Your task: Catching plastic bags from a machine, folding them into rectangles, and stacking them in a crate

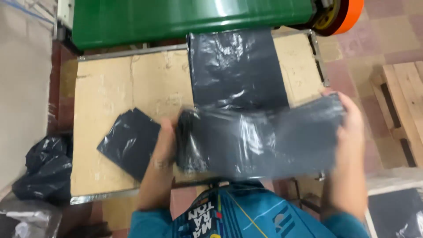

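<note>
Two hands are holding a dark plastic bag (260, 141) stretched across the lower middle of the view. We are seeing the left hand (165, 147) at about eight o'clock from the centre, its fingers curled tight around the bunched, crinkled end of that bag. The right hand (348, 123) is sitting at about three o'clock, pinching the other edge of the bag between thumb and fingers. The bag is hanging just above the cardboard sheet (110, 92) that is covering the metal-framed table (128, 192), and motion is blurring its surface.

We are also noticing a second flat dark bag (235, 66) lying on the cardboard at twelve o'clock, its top edge reaching under the green conveyor belt (176, 20). A smaller folded dark bag (130, 143) is resting at nine o'clock, just beside the left hand. A heap of dark bags (44, 169) is lying on the floor at the far left, and a wooden pallet (403, 105) is showing at the right edge.
</note>
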